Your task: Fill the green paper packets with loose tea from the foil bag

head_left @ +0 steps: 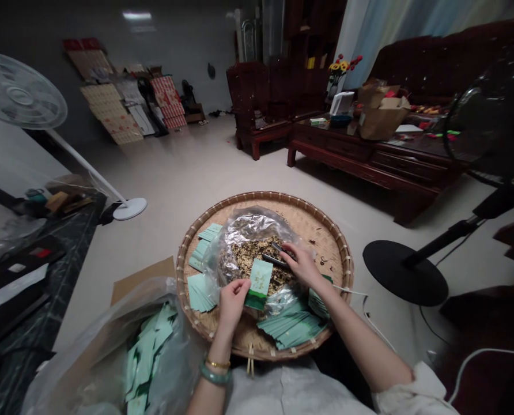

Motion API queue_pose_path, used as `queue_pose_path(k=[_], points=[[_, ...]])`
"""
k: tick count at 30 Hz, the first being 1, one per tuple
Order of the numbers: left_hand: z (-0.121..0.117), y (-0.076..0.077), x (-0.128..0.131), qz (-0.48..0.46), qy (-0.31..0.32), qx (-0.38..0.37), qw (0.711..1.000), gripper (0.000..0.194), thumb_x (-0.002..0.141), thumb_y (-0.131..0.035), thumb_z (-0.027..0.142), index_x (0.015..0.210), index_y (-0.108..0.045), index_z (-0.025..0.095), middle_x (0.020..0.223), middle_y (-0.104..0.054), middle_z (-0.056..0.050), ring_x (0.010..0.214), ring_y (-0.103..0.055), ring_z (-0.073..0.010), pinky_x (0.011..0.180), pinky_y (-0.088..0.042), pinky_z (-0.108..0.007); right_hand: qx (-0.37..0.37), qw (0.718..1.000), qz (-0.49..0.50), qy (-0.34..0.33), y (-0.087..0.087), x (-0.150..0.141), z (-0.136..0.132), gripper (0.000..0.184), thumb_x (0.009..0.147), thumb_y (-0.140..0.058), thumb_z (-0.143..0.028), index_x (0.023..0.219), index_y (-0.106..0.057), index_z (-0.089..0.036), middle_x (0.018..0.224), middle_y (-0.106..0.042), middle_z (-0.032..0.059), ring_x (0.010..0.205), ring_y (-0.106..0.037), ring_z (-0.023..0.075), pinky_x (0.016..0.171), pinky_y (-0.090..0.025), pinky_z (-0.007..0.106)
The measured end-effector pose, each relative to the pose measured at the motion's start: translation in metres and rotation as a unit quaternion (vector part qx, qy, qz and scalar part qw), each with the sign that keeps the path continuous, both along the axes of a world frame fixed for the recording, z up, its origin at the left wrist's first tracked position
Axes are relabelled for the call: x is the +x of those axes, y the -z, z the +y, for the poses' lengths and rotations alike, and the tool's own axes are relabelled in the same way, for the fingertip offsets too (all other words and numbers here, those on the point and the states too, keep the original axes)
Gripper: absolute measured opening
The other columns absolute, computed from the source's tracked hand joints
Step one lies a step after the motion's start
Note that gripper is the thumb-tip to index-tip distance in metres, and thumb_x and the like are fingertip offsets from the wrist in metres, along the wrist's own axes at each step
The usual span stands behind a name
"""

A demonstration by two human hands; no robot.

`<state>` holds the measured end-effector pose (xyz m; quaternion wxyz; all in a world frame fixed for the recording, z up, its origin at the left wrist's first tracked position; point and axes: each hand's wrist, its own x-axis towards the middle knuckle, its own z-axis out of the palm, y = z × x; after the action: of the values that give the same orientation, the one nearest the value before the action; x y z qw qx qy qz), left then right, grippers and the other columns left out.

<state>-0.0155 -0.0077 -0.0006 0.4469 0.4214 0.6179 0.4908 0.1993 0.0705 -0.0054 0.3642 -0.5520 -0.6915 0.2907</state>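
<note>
1. Here we are on a pale tiled floor [205, 167], a dark carved wooden coffee table [369, 147] off to the far right, and a wide round bamboo tray [278, 196] taking centre stage.
2. At the tray's near left, just off its rim, a clear plastic bag [147, 357] is stuffed with pale-green sachets.
3. On the tray, a crinkled clear bag [244, 225] lies open around dark, flecked dried leaves [259, 259], with sachet stacks [201, 293] along the left rim and more sachet stacks [289, 325] along the near rim.
4. The hands are apart but close, both over the bag's mouth. The left hand [233, 302] pinches a pale-green sachet [260, 282], its long axis nearly upright in view, top leaning slightly away.
5. The right hand [302, 264] grips a slim dark implement [276, 259], its tip pointing left towards that sachet, which sits between the hands, nearer the left.
</note>
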Motion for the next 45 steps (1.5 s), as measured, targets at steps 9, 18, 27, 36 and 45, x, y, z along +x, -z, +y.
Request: queue_pose_path(k=[9,18,27,36,45], points=[[-0.007,-0.014,0.011,-0.007,0.082,-0.012,0.997,0.020,0.063,-0.069,0.033,0.067,-0.073,0.014,0.060,-0.068,-0.003,0.058,-0.057,-0.0163,0.056,-0.043,-0.024,0.000,0.988,-0.008,-0.153,-0.021,-0.039,-0.018,0.036,0.086,-0.049,-0.045,0.068,-0.064,-0.017,0.066,-0.063,0.0020,0.062,-0.053,0.0129,0.059,-0.037,0.023],[-0.010,-0.010,-0.011,-0.171,-0.015,0.051,0.984,0.025,0.058,-0.075,0.044,0.068,-0.073,0.021,0.064,-0.069,0.000,0.059,-0.055,-0.0131,0.060,-0.042,-0.024,-0.156,0.956,0.205,-0.139,-0.020,-0.028,-0.013,0.062,0.085,-0.027,-0.066,0.094,-0.062,-0.015,0.067,-0.056,0.0015,0.053,-0.050,0.0117,0.050,-0.039,0.022],[-0.014,-0.011,-0.044,-0.471,-0.077,0.163,0.863,0.028,0.058,-0.073,0.057,0.083,-0.070,0.043,0.082,-0.073,0.007,0.053,-0.047,-0.0089,0.050,-0.035,-0.022,-0.079,0.919,-0.152,-0.356,-0.011,-0.052,-0.056,0.016,0.074,-0.066,-0.035,0.077,-0.074,-0.022,0.070,-0.069,0.0021,0.066,-0.062,0.0166,0.060,-0.040,0.023],[-0.013,-0.012,-0.019,-0.420,-0.046,0.092,0.902,0.029,0.058,-0.080,0.032,0.081,-0.069,0.020,0.069,-0.072,-0.001,0.053,-0.060,-0.0104,0.052,-0.047,-0.022,-0.056,0.883,-0.348,-0.310,-0.005,-0.078,-0.073,0.018,0.073,-0.058,-0.023,0.080,-0.073,-0.016,0.077,-0.070,0.0100,0.076,-0.063,0.0215,0.061,-0.041,0.024],[-0.011,-0.008,-0.001,-0.207,0.040,-0.002,0.978,0.044,0.064,-0.074,0.031,0.104,-0.065,0.015,0.096,-0.071,-0.011,0.087,-0.066,-0.0193,0.066,-0.050,-0.024,-0.148,0.955,0.216,-0.136,-0.004,-0.042,-0.039,0.023,0.078,-0.055,-0.038,0.073,-0.058,-0.016,0.060,-0.054,-0.0022,0.048,-0.048,0.0095,0.044,-0.037,0.020]])
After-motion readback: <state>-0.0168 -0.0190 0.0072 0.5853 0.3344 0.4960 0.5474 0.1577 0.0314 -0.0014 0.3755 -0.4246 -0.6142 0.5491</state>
